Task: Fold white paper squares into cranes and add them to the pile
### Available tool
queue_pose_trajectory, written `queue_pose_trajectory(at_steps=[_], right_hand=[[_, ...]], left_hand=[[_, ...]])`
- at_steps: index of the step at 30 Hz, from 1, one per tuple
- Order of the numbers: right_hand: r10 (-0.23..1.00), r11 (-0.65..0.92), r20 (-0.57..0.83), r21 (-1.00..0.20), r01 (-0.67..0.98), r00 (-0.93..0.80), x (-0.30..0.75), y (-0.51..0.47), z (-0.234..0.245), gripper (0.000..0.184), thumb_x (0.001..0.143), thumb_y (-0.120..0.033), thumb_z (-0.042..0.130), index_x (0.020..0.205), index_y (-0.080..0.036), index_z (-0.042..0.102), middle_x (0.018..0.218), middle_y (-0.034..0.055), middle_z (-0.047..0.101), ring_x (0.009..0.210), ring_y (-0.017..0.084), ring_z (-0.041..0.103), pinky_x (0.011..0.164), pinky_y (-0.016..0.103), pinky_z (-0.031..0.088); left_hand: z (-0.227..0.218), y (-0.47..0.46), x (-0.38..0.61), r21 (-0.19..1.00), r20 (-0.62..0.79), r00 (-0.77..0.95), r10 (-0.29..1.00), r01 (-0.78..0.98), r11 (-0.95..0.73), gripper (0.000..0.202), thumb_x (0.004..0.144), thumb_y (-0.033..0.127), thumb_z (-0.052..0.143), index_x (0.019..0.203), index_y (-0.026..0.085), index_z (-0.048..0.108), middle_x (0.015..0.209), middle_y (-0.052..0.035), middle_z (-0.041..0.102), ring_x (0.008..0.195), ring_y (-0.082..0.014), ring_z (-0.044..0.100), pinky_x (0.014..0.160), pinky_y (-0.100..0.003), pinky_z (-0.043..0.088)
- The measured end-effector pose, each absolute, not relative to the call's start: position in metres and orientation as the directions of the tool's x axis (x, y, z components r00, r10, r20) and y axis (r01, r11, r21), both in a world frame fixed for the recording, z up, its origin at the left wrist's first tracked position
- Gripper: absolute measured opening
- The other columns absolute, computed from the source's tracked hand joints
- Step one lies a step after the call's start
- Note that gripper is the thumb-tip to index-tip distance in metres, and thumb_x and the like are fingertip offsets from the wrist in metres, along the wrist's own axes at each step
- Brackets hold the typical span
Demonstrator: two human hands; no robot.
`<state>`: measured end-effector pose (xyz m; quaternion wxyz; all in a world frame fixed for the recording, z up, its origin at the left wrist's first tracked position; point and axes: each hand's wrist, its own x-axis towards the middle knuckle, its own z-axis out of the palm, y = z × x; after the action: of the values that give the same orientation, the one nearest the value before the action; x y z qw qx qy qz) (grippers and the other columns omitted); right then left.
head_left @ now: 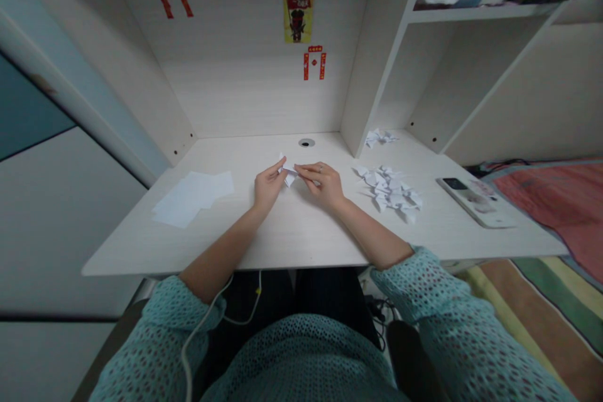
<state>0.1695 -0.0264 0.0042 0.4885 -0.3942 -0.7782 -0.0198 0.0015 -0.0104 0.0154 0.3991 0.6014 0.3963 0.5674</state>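
Note:
A small white folded paper piece lies at the middle of the pale wooden desk. My left hand pinches its left side, fingers closed on the paper. From the right, my right hand presses and grips the same piece with its fingers together; a ring shows on one finger. Both forearms rest on the desk. To the right of my right hand lies a heap of several folded white paper figures. To the left lies a stack of flat white sheets.
A phone lies near the desk's right edge. Another small folded paper cluster sits in the shelf niche. A cable hole is at the back. Red and yellow stickers hang on the back wall. A white cord hangs below.

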Motion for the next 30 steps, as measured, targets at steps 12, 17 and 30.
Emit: queue_pose_trajectory(at_steps=[12, 17, 30], right_hand=[[0.582, 0.695, 0.779, -0.326, 0.641, -0.235, 0.166, -0.028, 0.002, 0.033, 0.085, -0.021, 0.05, 0.114, -0.031, 0.063, 0.107, 0.0014, 0.067, 0.091, 0.019, 0.059, 0.083, 0.037, 0.046], [0.566, 0.716, 0.783, -0.311, 0.625, -0.259, 0.161, -0.033, 0.008, 0.031, 0.085, -0.027, 0.054, 0.114, -0.031, 0.062, 0.108, 0.0017, 0.067, 0.093, 0.02, 0.055, 0.086, 0.039, 0.045], [0.832, 0.536, 0.555, -0.813, 0.227, 0.023, 0.162, -0.015, 0.001, 0.037, 0.075, -0.042, 0.064, 0.107, -0.023, 0.066, 0.097, 0.0058, 0.066, 0.081, 0.015, 0.06, 0.072, 0.029, 0.048]], left_hand=[[0.008, -0.005, 0.0, 0.911, 0.402, 0.056, 0.914, 0.076, -0.405, 0.04, 0.075, 0.029, 0.062, 0.113, 0.017, 0.062, 0.112, -0.0061, 0.066, 0.097, -0.0192, 0.063, 0.087, -0.033, 0.049], [0.003, -0.001, -0.001, 0.902, 0.403, 0.137, 0.905, 0.107, -0.418, 0.033, 0.073, 0.023, 0.061, 0.105, 0.018, 0.066, 0.107, -0.0079, 0.067, 0.09, -0.0194, 0.065, 0.083, -0.033, 0.051], [0.007, 0.003, -0.003, 0.934, 0.356, 0.179, 0.917, -0.109, -0.341, 0.041, 0.062, 0.018, 0.068, 0.102, 0.018, 0.062, 0.115, -0.0102, 0.062, 0.106, -0.0224, 0.059, 0.088, -0.037, 0.049]])
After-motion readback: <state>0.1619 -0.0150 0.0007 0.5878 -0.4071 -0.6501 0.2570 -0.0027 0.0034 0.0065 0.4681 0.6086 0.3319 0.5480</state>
